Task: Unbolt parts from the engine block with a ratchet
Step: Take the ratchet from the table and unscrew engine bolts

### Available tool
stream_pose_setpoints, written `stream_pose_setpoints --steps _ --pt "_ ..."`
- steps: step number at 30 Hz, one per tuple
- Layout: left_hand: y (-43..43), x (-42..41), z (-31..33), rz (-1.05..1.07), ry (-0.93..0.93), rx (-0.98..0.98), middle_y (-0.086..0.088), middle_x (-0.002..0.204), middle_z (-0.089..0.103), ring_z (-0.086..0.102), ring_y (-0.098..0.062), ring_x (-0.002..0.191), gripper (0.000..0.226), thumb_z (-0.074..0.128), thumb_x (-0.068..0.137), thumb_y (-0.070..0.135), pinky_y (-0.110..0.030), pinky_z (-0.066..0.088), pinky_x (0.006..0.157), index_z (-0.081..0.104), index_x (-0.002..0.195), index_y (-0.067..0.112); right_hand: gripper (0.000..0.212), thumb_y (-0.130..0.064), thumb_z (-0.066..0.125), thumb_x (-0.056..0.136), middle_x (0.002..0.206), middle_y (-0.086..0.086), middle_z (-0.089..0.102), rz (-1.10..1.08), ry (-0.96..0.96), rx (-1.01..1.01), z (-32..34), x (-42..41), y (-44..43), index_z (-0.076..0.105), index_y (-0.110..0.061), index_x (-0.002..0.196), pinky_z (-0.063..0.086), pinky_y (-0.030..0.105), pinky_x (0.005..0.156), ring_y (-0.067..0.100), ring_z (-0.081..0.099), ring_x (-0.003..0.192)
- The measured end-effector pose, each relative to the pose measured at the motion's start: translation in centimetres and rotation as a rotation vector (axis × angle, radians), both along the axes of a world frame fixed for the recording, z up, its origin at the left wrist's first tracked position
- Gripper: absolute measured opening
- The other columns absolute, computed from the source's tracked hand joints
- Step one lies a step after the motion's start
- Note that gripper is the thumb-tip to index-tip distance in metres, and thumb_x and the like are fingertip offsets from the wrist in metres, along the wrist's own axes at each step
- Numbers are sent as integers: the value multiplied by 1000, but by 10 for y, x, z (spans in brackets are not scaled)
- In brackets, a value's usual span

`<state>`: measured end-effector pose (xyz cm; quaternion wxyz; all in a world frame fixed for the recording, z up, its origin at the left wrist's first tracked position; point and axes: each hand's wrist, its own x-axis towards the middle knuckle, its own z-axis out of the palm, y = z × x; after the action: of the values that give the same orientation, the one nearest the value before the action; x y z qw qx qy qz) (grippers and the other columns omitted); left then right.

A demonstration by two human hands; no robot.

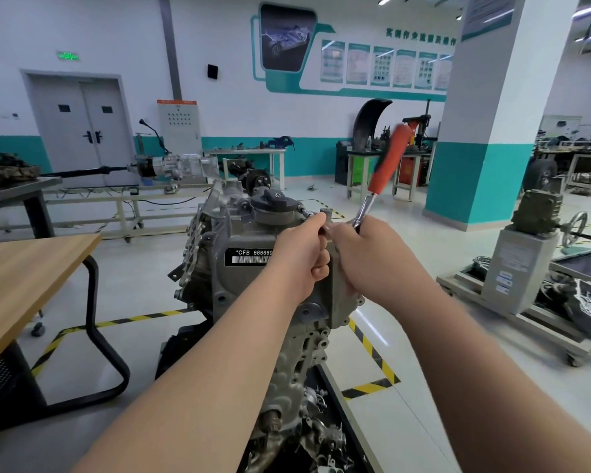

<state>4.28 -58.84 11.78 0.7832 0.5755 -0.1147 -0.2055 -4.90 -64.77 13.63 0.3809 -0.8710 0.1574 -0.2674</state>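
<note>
A grey engine block (219, 254) with a black "CFB" label stands upright in the middle, its black oil filler cap (274, 199) on top. The ratchet (388, 162) has an orange handle that points up and to the right, blurred, with its chrome head down beside the top of the block. My right hand (369, 257) grips the ratchet at its head. My left hand (302, 254) is curled against the block's top edge and pinches the thin chrome extension bar (306, 212) that runs toward the filler cap. The bolt and socket are hidden behind my fingers.
A wooden table (21, 271) with a black tube leg stands at the left. A grey wheeled stand (512, 268) with another engine part is at the right, before a white-and-teal pillar (485, 148). Yellow-black tape (369, 387) marks the floor. A gearbox (178, 165) rests on a far bench.
</note>
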Motion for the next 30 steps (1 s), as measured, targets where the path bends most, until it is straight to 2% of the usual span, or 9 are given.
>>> stream_pose_setpoints --steps 5,8,10,12,14,17,22,25,30 --pt "5 -8 -3 -38 -80 15 0 41 37 30 -15 31 44 47 99 41 -17 22 37 57 64 15 39 -35 42 100 45 4 50 146 -164 695 -14 -1 6 57 -9 73 40 26 42 19 46 35" --pt "6 -15 -6 -101 -87 5 -1 32 35 29 -15 23 71 42 100 46 -12 24 34 58 37 18 46 -37 38 103 46 4 47 232 -268 937 -20 1 15 56 -9 71 37 22 38 18 41 34" --pt "10 -17 -8 -122 -68 -4 2 31 33 26 -13 21 73 42 100 47 -11 22 34 56 33 20 45 -39 37 104 47 3 46 267 -313 1057 -23 1 21 59 -9 77 36 21 39 17 39 34" --pt "13 -16 -9 -144 -39 0 4 30 33 26 -10 21 69 45 98 49 -8 21 32 56 38 18 42 -41 38 104 49 3 44 318 -347 1213 -26 2 26 61 -9 90 34 23 42 16 37 35" --pt "16 -15 -8 -143 -24 29 7 33 37 29 -7 21 50 48 97 49 -6 20 32 58 59 18 39 -44 38 103 51 1 41 371 -373 1394 -27 3 30 58 -11 100 31 23 41 14 34 35" --pt "17 -13 -6 -129 -21 40 7 37 44 37 -6 25 34 53 96 44 -8 24 29 61 74 19 39 -44 36 103 50 -3 38 437 -408 1586 -28 1 33 56 -11 100 32 18 36 10 31 33" --pt "15 -9 -11 -75 -23 54 9 36 42 39 -5 25 62 59 93 44 -6 27 32 57 36 20 43 -48 33 103 48 -6 37 450 -333 1594 -30 -2 33 51 -15 82 32 16 35 9 31 32" --pt "13 -9 -12 -32 -7 35 8 36 41 40 -7 25 50 62 91 43 -7 29 34 59 47 19 41 -50 34 102 50 -6 36 452 -255 1548 -33 -3 30 49 -17 82 32 18 36 9 30 34" --pt "10 -10 -13 -19 -49 70 7 35 40 33 -8 23 50 60 92 44 -10 25 31 56 48 19 41 -49 33 102 49 -5 37 426 -191 1396 -33 -5 22 50 -18 82 32 20 38 11 30 35"
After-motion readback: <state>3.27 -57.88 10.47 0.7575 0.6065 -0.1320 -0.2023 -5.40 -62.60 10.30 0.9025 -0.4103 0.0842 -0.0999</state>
